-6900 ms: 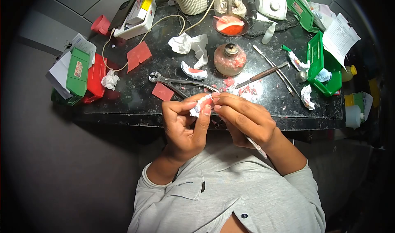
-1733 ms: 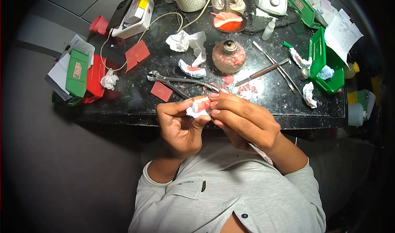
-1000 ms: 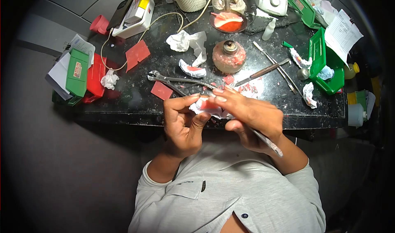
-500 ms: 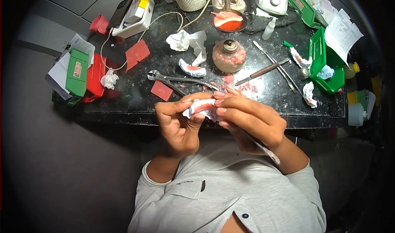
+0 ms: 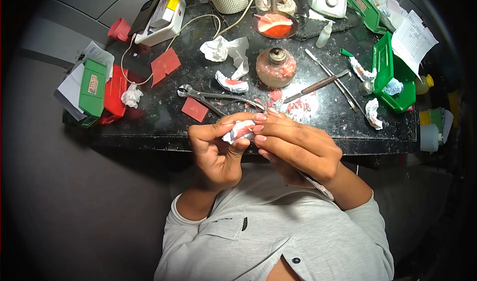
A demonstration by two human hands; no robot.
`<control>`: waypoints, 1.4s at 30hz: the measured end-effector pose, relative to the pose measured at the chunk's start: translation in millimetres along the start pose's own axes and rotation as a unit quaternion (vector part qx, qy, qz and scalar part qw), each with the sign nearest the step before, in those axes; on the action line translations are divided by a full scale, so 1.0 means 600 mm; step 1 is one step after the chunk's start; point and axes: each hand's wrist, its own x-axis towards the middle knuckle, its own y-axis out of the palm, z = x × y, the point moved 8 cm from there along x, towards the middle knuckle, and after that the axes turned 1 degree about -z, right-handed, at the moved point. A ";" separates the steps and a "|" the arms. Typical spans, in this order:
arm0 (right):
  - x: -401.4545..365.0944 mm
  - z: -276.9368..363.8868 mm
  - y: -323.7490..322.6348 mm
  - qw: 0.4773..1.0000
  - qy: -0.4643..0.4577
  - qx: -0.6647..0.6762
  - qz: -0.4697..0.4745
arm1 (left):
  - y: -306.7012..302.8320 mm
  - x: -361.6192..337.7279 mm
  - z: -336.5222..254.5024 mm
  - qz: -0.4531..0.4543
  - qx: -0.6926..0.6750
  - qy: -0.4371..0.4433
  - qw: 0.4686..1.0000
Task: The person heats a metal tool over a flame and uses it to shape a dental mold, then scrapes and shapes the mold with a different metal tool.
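Between both hands, near the table's front edge, is a white plaster dental cast (image 5: 240, 131) with a pink wax strip along it. My left hand (image 5: 217, 152) pinches the cast's left end between thumb and fingers. The fingertips of my right hand (image 5: 303, 149) press on its right side and cover that part. A metal tool (image 5: 318, 185) also sits in my right hand, its end sticking out below the palm toward the shirt. Just beyond the hands lie metal pliers (image 5: 198, 95) and a pink wax square (image 5: 195, 109).
On the black table (image 5: 134, 141) stand a wax-spattered burner (image 5: 276, 68), a dish of red wax (image 5: 276, 27) and a small bottle (image 5: 324, 35). Knives (image 5: 318, 86), wax scraps and other casts (image 5: 373, 114) lie rightward. Green bins (image 5: 397, 95) stand right, more bins (image 5: 93, 87) left.
My right hand has shifted slightly left over the cast, covering more of its right side. The metal tool has moved slightly left with it. My left hand has barely moved.
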 end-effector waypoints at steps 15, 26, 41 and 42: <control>0.002 -0.002 -0.001 1.000 0.009 -0.005 0.023 | 0.000 0.001 0.000 0.002 0.024 -0.006 1.000; -0.002 -0.002 0.003 1.000 0.017 -0.007 0.025 | -0.004 -0.002 0.002 -0.008 0.033 -0.006 0.999; -0.001 -0.022 -0.001 0.995 0.039 0.054 0.068 | -0.022 -0.021 0.040 -0.064 -0.139 -0.188 0.970; -0.007 -0.029 -0.003 0.994 0.086 0.022 0.057 | -0.016 -0.020 0.041 -0.054 -0.173 -0.200 0.963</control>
